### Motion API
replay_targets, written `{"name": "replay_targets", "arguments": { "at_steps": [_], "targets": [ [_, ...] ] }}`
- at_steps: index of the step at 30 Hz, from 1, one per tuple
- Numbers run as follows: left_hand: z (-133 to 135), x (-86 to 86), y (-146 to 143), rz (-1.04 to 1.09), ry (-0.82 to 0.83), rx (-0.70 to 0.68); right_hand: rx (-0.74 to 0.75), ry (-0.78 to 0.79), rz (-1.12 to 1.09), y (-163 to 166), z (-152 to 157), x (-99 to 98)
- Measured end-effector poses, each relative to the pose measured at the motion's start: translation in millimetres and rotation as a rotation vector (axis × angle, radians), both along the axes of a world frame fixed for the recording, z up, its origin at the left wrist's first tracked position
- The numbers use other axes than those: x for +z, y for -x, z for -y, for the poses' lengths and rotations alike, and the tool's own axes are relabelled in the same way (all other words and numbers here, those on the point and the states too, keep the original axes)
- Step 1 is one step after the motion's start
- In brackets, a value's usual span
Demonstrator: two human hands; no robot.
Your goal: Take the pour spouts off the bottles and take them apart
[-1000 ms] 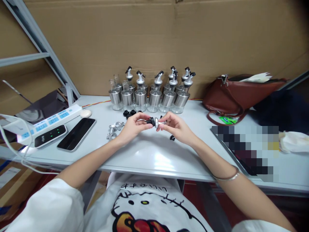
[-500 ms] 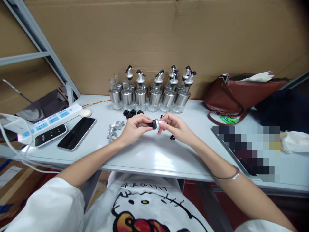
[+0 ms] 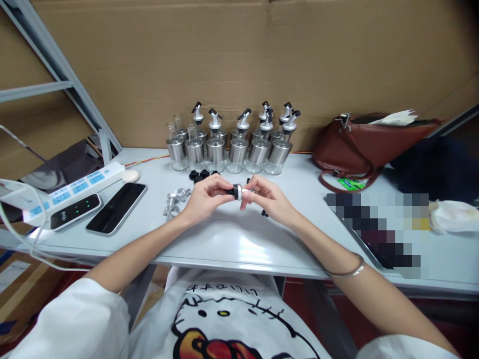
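Observation:
Above the middle of the table, both hands hold one pourer spout [image 3: 238, 192], black at its left end and silver at its right. My left hand [image 3: 208, 198] pinches the black stopper end between thumb and fingers. My right hand [image 3: 265, 197] is closed on the silver spout end, which its fingers partly cover. Left of my left hand lie several silver spout parts [image 3: 172, 202]. Several black stoppers [image 3: 204, 173] sit just behind that hand. Small black pieces [image 3: 265, 213] lie by my right hand, partly hidden by it.
Several glass and steel bottles [image 3: 238, 149] stand at the back, some topped with pourers. On the left are a phone [image 3: 117, 208], a black device [image 3: 76, 211] and a power strip [image 3: 80, 186]. A brown bag [image 3: 337, 149] and a blurred-out flat item [image 3: 374, 234] occupy the right.
The whole view has shifted slightly, so everything sits a little further left. Both hands keep their grip on the pourer spout, with the stopper and silver collar turned slightly.

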State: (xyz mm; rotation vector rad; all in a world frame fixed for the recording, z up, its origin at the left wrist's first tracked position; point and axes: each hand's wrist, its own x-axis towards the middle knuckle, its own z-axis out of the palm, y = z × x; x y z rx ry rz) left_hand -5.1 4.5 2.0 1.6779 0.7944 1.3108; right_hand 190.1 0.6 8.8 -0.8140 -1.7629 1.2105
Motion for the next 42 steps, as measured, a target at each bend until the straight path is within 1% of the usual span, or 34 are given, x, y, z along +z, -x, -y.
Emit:
{"name": "replay_targets", "arguments": {
  "at_steps": [3,4,6,8,12,15,17,20,23,25,27,30,32,34,36,38,39,40,42],
  "targets": [
    [3.4,-1.2,-1.1,-0.056,-0.179,-0.015,0.043,0.064,-0.027,1.5,-0.5,0.8],
    [4.0,-1.5,-1.2,-0.080,-0.210,-0.023,0.053,0.084,-0.021,1.7,-0.6,0.8],
    [4.4,-1.8,-1.1,-0.110,-0.220,-0.033,0.063,0.095,0.005,1.8,-0.8,0.4],
    [3.6,-1.8,-0.9,-0.103,-0.173,-0.038,0.053,0.060,0.041,1.3,-1.0,-0.7],
    [1.3,-0.5,-0.6,-0.024,-0.043,-0.056,0.008,-0.083,0.115,-0.9,-1.2,-4.5],
    [1.8,2.4,-1.3,0.018,0.059,-0.051,-0.004,-0.138,0.148,-2.4,-1.0,-5.7],
    [3.0,4.1,-2.0,0.042,0.147,-0.038,-0.014,-0.166,0.171,-2.8,-0.4,-4.2],
    [3.8,3.9,-2.8,0.061,0.257,-0.024,-0.047,-0.247,0.228,-2.8,1.6,0.6],
    [3.0,1.1,-3.2,0.076,0.320,-0.027,-0.058,-0.306,0.251,-2.7,3.8,4.4],
    [2.7,-0.2,-3.5,0.092,0.334,-0.056,-0.057,-0.301,0.246,-2.7,4.5,4.5],
    [3.1,0.0,-3.8,0.088,0.292,-0.088,-0.054,-0.252,0.210,-2.1,4.3,2.6],
    [4.7,1.5,-3.5,0.037,0.125,-0.095,-0.012,-0.114,0.098,-0.2,3.0,-1.0],
    [5.4,1.6,-2.6,-0.029,0.004,-0.079,0.038,-0.022,0.032,1.5,2.4,-1.7],
    [5.4,0.3,-1.7,-0.114,-0.095,-0.037,0.053,0.031,0.035,2.9,2.5,-0.6],
    [4.7,-1.8,-1.2,-0.170,-0.157,0.027,-0.038,0.007,0.133,3.8,3.2,1.5],
    [3.9,-3.7,-1.4,-0.170,-0.165,0.080,-0.192,-0.072,0.238,4.2,3.9,3.3],
    [3.6,-4.4,-1.6,-0.160,-0.155,0.095,-0.247,-0.100,0.256,4.5,4.2,3.8],
    [3.4,-5.0,-1.8,-0.155,-0.149,0.105,-0.265,-0.100,0.239,4.8,4.3,4.0],
    [3.4,-5.7,-2.1,-0.176,-0.173,0.113,-0.192,-0.015,0.143,5.7,4.2,3.5]
  ]
}}
